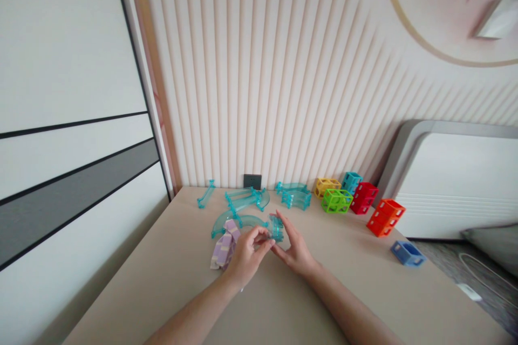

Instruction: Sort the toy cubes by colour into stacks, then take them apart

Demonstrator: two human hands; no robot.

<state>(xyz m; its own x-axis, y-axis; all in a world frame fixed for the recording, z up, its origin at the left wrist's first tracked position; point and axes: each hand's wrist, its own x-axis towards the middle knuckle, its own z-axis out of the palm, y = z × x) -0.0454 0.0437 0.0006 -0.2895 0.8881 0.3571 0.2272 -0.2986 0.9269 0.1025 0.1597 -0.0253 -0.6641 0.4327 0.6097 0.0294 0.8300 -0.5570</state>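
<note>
Left hand curled narrow, thumb and forefinger pinched on the near-left end of a short teal track piece. Right hand flatter, fingers straight along the piece's right side, thumb turned in toward the other hand's pinch. Piece raised just off the desk, straight ahead of both wrists, caught between the two sets of fingertips and touching both. Long axis hard to read (clear plastic, half hidden by fingers), seemingly away from the body rather than across. Neither hand nearer than the other: both on it, forearms converging from the near edge.

Just left of the left hand, beside its knuckles: a lilac block stack, lying on its side. Right behind the held piece, a curved teal track flat on the desk, right end close to the piece, contact not clear.

Farther back, more teal track: a crossed cluster, a lone straight channel to the left, a stacked set of curves to the right.

Off to the right, well apart from the hands, open-frame blocks: a green block, a yellow block, a teal block, a red block, an orange block, and a blue block alone near the desk's right edge.

At the very back, a dark wall socket low in the ribbed wall.
</note>
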